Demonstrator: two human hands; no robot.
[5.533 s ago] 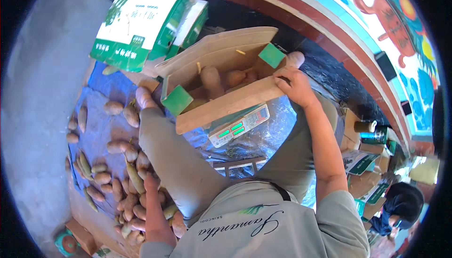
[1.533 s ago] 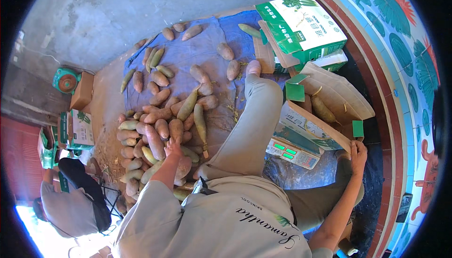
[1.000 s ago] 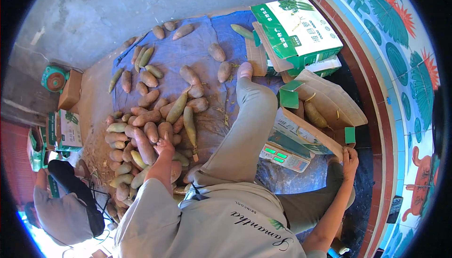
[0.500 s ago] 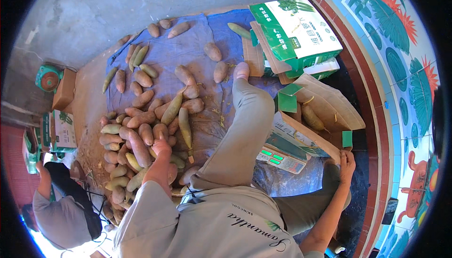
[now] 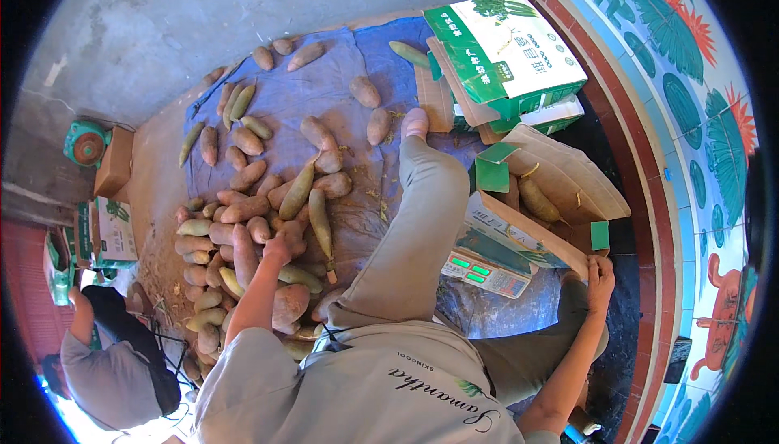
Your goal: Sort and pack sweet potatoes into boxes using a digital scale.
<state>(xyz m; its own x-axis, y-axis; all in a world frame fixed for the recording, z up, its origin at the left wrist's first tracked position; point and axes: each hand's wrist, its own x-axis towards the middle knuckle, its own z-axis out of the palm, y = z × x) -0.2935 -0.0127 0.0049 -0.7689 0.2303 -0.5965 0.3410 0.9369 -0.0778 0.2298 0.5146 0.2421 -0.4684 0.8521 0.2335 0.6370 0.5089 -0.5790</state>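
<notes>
My left hand [image 5: 280, 248] is in the heap of soil-covered long radishes, its fingers closed around a brown radish [image 5: 297, 238] that they partly hide. Two longer greenish radishes [image 5: 320, 221] lie just beyond it, and a thick brown one [image 5: 290, 304] sits nearer my body. On the right, my right hand [image 5: 600, 279] pinches the near edge of an open cardboard box [image 5: 527, 229]. The box is tilted on its side, with a radish [image 5: 537, 201] inside. Below the box, a scale [image 5: 485, 272] with a lit green display is partly covered.
A blue tarp [image 5: 280, 95] lies under scattered radishes. My outstretched leg [image 5: 406, 233] separates the heap from the boxes. A green-and-white carton [image 5: 519, 55] stands at the far right, by a tiled wall [image 5: 690, 160]. Another person [image 5: 114, 355] works at the left, near more cartons [image 5: 114, 231].
My left hand has drawn slightly nearer and to the right, with its fingers now closed around a radish. Some radishes by it have shifted. My right hand stays on the box edge.
</notes>
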